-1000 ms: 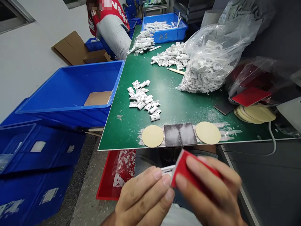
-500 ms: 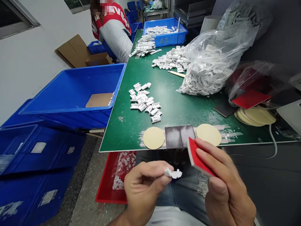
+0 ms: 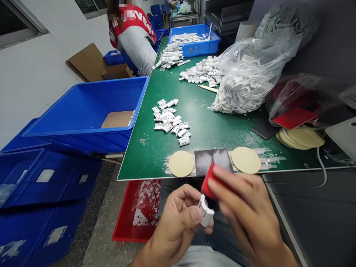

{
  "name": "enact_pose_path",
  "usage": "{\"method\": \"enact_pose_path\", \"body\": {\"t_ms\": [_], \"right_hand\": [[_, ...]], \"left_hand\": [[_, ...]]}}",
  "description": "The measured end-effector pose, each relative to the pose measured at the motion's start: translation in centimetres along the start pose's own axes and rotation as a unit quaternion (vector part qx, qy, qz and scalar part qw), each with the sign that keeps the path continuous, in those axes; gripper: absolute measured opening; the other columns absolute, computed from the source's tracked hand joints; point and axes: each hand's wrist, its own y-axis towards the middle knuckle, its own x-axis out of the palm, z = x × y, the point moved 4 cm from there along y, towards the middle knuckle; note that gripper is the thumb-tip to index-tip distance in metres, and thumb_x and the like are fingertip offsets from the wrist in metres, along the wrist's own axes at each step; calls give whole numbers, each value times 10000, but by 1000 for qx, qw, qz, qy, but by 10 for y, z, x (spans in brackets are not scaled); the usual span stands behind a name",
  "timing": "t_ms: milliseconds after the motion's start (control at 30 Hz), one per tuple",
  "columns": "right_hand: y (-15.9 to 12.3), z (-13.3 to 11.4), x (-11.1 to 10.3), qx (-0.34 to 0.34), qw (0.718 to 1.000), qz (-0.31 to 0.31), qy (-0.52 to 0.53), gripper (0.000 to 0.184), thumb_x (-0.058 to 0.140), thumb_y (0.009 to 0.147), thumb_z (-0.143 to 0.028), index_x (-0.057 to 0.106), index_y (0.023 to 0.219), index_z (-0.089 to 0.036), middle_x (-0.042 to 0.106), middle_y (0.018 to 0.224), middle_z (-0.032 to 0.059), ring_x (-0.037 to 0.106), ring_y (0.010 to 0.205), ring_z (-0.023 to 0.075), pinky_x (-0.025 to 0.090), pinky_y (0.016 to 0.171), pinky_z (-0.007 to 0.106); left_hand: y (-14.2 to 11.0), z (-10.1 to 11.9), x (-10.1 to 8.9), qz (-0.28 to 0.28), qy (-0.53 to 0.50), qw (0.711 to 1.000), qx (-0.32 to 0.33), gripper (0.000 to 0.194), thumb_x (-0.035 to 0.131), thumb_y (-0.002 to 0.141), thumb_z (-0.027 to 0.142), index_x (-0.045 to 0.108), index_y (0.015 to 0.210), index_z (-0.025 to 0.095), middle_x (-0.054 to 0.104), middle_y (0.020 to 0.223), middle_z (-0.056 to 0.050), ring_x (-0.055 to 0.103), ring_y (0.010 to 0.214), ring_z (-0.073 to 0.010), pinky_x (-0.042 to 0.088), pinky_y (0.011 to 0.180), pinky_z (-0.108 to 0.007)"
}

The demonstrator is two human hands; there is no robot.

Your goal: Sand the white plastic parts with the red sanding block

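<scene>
The left hand pinched a small white clip between thumb and fingers, below the near edge of the desk and over the lap. The right hand was closed on a red block, just above the clip; motion blur hid whether they touched. On the desk edge lay two tan discs flanking dark sanding sheets. Behind them sat a loose pile of clips, then a clear bag of more. A blue bin stood left of the desk, a red tray beneath it. Another person sat at the far end.
</scene>
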Motion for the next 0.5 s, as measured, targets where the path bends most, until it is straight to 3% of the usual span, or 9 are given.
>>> {"method": "enact_pose_path", "body": {"t_ms": [100,167,233,300,367,433,500], "right_hand": [[2,3,8,15,998,56,-39,507,548,1057,-52,659,1519,-230,678,1530,134,629,1284,297,498,1061,452],[0,0,14,-28,998,48,-36,528,562,1055,-68,642,1547,-241,636,1563,126,616,1292,306,495,1067,451],[-3,3,15,-7,998,36,-57,518,585,1048,-50,673,1521,-241,638,1554,122,609,1294,300,478,1094,443],[-8,10,10,55,993,71,-72,561,586,1049,-46,642,1564,-260,609,1595,117,597,1343,315,470,1119,471],[-18,6,8,20,990,122,-66,574,569,1085,-128,567,1636,-289,593,1627,109,629,1315,325,533,1053,477],[-31,-5,15,-89,989,110,-32,484,537,1127,-221,615,1599,-295,736,1456,84,718,1076,267,601,888,404],[-44,-12,27,-150,986,71,19,369,500,1156,-239,762,1409,-303,841,983,11,667,695,180,591,699,314]], "left_hand": [[-6,-5,7,-45,-81,993,-79,276,984,791,285,808,991,211,781,760,9,747,650,-87,534,571,-120],[-9,-5,11,-78,-106,986,-101,238,959,821,278,819,998,201,777,753,2,742,635,-83,541,592,-128],[-11,-5,15,-100,-122,981,-109,211,954,819,288,814,932,178,763,741,-7,726,626,-87,532,585,-142],[-9,-2,16,-70,-144,981,-110,189,950,819,244,808,926,179,749,762,6,708,656,-74,513,594,-137],[-6,-1,17,-13,-150,982,-119,264,973,789,204,812,998,200,741,774,20,693,673,-69,506,615,-140],[-2,-2,18,32,-139,981,-134,388,1020,722,212,811,1048,221,750,779,22,684,656,-78,515,632,-163],[2,-3,19,65,-126,982,-126,412,1041,685,239,807,1024,220,737,749,25,671,643,-90,529,662,-194]]}}
